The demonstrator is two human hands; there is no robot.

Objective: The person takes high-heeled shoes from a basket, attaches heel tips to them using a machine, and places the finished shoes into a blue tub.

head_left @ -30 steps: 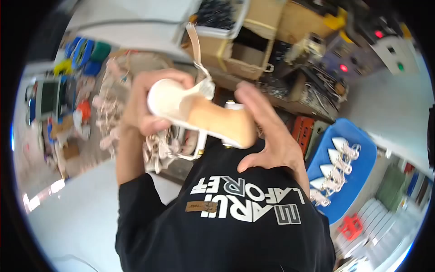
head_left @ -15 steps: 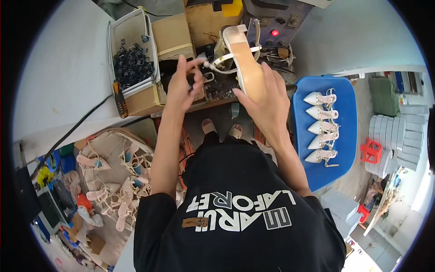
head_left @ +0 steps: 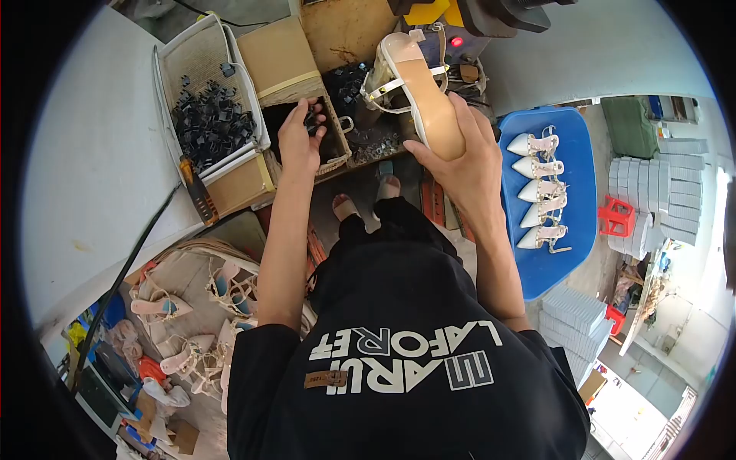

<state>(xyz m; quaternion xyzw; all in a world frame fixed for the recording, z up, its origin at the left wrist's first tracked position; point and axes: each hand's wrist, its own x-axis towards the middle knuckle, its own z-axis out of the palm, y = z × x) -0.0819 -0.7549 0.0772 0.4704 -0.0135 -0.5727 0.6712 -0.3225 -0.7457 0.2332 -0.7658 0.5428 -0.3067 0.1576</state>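
Note:
My right hand (head_left: 464, 153) is wrapped round the toe end of a sandal (head_left: 422, 84), whose tan insole faces up and whose white strap with metal studs crosses it. The heel end points away, towards the machine. Over the opening of a cardboard box (head_left: 337, 162), my left hand (head_left: 301, 138) has its fingers curled round a small black piece (head_left: 310, 119). Left of that hand, a white tray (head_left: 261, 130) holds a heap of small black pieces (head_left: 211, 119).
An orange-and-black screwdriver (head_left: 201, 195) lies by the tray. On the right, a blue tub (head_left: 571, 245) holds several white pointed shoes (head_left: 537, 192). More sandals (head_left: 184, 354) lie in a round container at lower left. The machine (head_left: 506, 15) stands at the top.
My left hand has moved away from the sandal's strap to the cardboard box and closed on a black piece. The sandal stays in my right hand, nearly unmoved.

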